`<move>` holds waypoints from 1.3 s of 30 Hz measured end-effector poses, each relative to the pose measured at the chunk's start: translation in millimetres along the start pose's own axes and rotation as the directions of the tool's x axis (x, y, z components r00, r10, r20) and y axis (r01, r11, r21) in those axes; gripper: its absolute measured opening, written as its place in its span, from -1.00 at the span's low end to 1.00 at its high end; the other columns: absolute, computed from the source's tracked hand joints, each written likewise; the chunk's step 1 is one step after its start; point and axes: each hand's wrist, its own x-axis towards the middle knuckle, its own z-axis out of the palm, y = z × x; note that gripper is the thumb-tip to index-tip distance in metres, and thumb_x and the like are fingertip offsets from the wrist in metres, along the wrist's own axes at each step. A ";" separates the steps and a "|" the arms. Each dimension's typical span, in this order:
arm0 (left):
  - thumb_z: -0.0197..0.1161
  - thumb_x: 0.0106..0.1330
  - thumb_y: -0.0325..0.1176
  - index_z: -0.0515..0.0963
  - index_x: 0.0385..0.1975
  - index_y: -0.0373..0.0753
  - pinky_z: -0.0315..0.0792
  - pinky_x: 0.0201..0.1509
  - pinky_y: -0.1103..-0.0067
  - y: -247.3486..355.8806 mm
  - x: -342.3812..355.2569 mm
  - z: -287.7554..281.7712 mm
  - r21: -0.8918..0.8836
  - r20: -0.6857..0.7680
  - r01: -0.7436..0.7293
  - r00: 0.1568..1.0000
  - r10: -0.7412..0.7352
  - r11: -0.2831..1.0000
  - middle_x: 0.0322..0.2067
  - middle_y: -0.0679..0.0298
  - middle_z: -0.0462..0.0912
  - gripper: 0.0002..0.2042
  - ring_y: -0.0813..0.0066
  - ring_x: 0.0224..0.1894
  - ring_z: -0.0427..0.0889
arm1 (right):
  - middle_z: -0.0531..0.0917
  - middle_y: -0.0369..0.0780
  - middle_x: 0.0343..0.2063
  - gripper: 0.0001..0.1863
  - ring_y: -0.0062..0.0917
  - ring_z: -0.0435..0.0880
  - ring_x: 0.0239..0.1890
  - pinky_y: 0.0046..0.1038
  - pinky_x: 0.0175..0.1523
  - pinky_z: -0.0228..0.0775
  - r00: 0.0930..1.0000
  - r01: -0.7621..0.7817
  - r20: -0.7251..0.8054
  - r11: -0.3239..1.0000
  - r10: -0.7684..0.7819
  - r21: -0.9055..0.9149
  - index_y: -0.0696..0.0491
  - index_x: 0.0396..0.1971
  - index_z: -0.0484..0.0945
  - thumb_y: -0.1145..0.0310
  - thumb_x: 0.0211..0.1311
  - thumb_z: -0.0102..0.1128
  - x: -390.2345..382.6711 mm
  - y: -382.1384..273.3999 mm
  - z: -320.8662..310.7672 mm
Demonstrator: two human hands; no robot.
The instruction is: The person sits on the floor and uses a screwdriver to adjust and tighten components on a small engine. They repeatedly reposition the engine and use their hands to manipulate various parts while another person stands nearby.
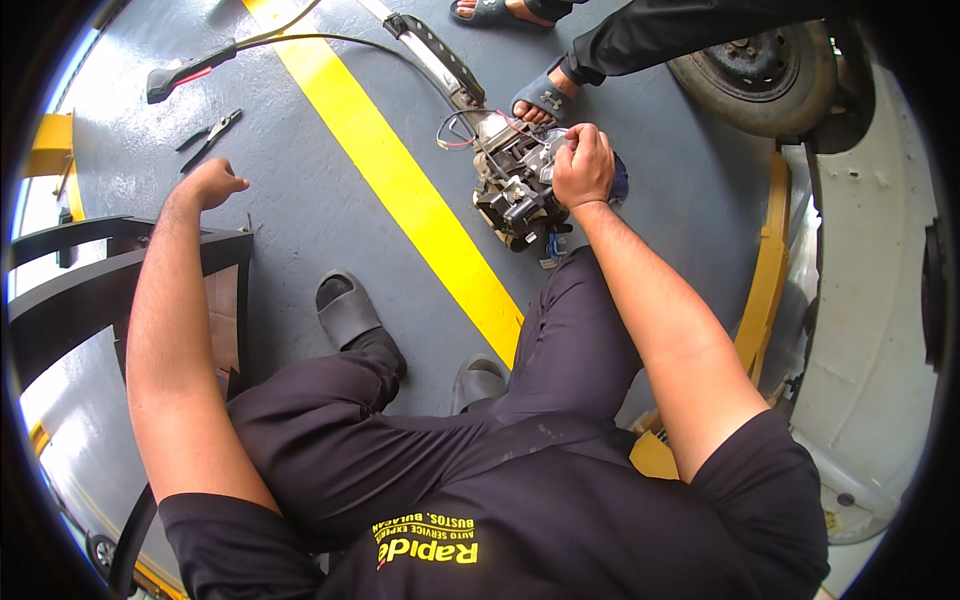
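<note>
My right hand (585,165) is closed on the upper right part of a metal mechanism (515,185) standing on the floor by my right knee. This mechanism has a silver and black body, a red wire loop and a connector low on its side. A long silver column (440,70) with a black slotted bracket runs away from its top. What my right fingertips grip is partly hidden. Off to the left, my left hand (213,184) hangs above the floor with curled fingers and nothing visible in them. Just beyond it lie dark-handled pliers (212,138), with a small gap between.
A black lamp-like tool (190,75) with a cable lies at the far left. Another person's sandalled foot (545,95) is beside the mechanism. A wheel (755,75) and a pale vehicle panel (870,270) stand right. A black metal frame (225,255) is under my left arm.
</note>
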 end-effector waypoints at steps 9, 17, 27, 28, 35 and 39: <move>0.42 0.37 -0.08 0.62 0.15 -0.44 0.49 0.36 0.24 12.8 -12.0 -11.2 0.019 0.032 0.012 0.999 -0.012 1.000 0.14 -0.16 0.69 -0.46 -0.02 0.26 0.65 | 0.56 -0.19 0.29 -0.39 -0.27 0.44 0.41 -0.14 0.48 0.06 0.978 0.144 0.134 0.985 -0.157 0.098 -0.03 0.34 0.43 0.10 0.29 0.10 6.0 2.6 -2.6; 0.39 0.39 -0.10 0.65 0.08 -0.43 0.52 0.32 0.26 23.3 -11.0 -16.7 0.039 -0.101 -0.013 0.995 0.017 0.999 0.09 -0.15 0.72 -0.51 0.00 0.21 0.67 | 0.49 -0.12 0.42 -0.26 -0.18 0.43 0.45 -0.03 0.46 0.09 0.676 0.429 0.632 0.900 -0.379 0.080 -0.01 0.49 0.35 -0.23 0.60 -0.28 67.7 5.5 -1.4; 0.38 0.43 -0.09 0.59 0.17 -0.39 0.50 0.37 0.24 36.8 -29.1 -26.4 0.074 -0.062 0.037 0.998 -0.033 0.997 0.17 -0.08 0.67 -0.50 0.07 0.27 0.63 | 0.36 -0.20 0.53 -0.32 -0.19 0.42 0.48 -0.02 0.53 0.09 0.399 0.502 0.906 0.860 -0.139 -0.089 -0.23 0.56 0.27 -0.19 0.67 -0.51 110.8 -23.0 6.9; 0.39 0.41 -0.10 0.61 0.11 -0.39 0.52 0.32 0.26 33.9 -29.0 -24.0 0.070 -0.086 0.034 0.996 -0.028 0.997 0.11 -0.09 0.71 -0.52 0.07 0.23 0.67 | 0.36 -0.20 0.53 -0.33 -0.18 0.43 0.47 -0.02 0.52 0.10 0.394 0.501 0.908 0.861 -0.139 -0.085 -0.22 0.56 0.27 -0.18 0.68 -0.51 110.4 -23.4 5.6; 0.41 0.39 -0.10 0.62 0.10 -0.40 0.52 0.31 0.25 12.8 -27.7 -16.8 0.057 -0.075 0.032 0.997 -0.028 0.998 0.11 -0.10 0.71 -0.52 0.05 0.21 0.67 | 0.47 -0.09 0.44 -0.30 -0.13 0.47 0.43 -0.08 0.51 0.11 0.502 0.407 0.842 0.913 -0.197 -0.029 -0.10 0.55 0.28 -0.20 0.66 -0.42 118.9 -22.7 0.6; 0.40 0.40 -0.11 0.63 0.09 -0.40 0.53 0.29 0.25 16.6 -27.8 -16.8 0.069 -0.078 0.021 0.997 -0.016 0.997 0.09 -0.10 0.72 -0.53 0.03 0.19 0.68 | 0.56 -0.10 0.36 -0.27 -0.16 0.58 0.34 -0.14 0.45 0.29 0.517 0.434 0.823 0.901 -0.233 -0.018 -0.05 0.53 0.30 -0.22 0.66 -0.46 116.8 -19.6 -0.2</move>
